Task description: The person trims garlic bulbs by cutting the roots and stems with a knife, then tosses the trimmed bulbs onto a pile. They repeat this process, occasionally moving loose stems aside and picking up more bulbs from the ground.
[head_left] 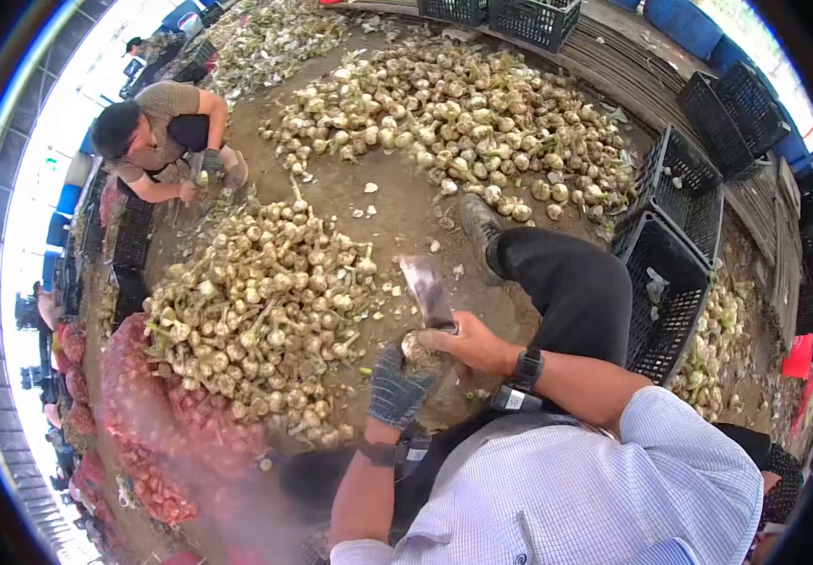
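My left hand [401, 384], in a grey knit glove, is closed around a garlic bulb [417, 349] in front of my lap. In my bare right hand [478, 345] is a cleaver [427, 290], gripped near the base of its broad blade, which points up and away from me. The right thumb is close to the bulb; whether it touches cannot be made out. A pile of garlic bulbs [265, 311] with stems lies on the ground to the left, and a larger garlic pile [482, 113] spreads ahead.
Black plastic crates [656, 301] stand by my right knee, with another crate [731, 118] beyond. Full red mesh sacks [143, 414] lie at the left. A co-worker [162, 141] sits across the left pile, hands low. Peel scraps [369, 188] dot the dirt floor.
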`<action>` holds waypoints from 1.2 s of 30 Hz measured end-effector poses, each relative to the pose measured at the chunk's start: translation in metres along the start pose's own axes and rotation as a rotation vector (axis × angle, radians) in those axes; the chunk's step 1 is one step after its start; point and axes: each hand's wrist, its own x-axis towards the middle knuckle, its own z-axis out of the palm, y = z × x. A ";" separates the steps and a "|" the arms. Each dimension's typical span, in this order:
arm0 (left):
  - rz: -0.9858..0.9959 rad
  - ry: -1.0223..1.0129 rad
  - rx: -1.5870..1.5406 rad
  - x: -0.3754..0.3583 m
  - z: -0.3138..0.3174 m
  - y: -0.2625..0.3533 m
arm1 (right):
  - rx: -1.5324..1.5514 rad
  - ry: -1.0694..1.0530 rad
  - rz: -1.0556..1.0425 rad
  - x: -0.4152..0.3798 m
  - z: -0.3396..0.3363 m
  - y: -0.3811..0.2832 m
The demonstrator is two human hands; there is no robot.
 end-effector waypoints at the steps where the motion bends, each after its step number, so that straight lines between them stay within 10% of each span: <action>1: -0.010 0.004 0.033 -0.007 -0.003 0.000 | -0.083 0.003 -0.091 0.001 -0.001 0.007; 9: 0.168 -0.007 0.433 -0.049 -0.001 -0.006 | -0.848 0.053 -0.747 -0.018 -0.009 0.044; 21: 0.129 0.071 0.196 -0.044 0.014 0.011 | -1.024 0.039 -0.694 -0.003 -0.029 0.062; 24: -0.169 0.136 -0.102 -0.050 0.011 0.036 | -1.034 0.135 -0.500 0.015 -0.034 0.077; 27: 0.273 0.280 0.112 -0.054 0.010 0.066 | -1.326 0.100 -0.179 0.036 -0.055 0.106; 36: 0.003 0.123 -0.079 -0.037 0.027 -0.013 | -0.087 -0.039 -0.199 0.004 -0.020 0.044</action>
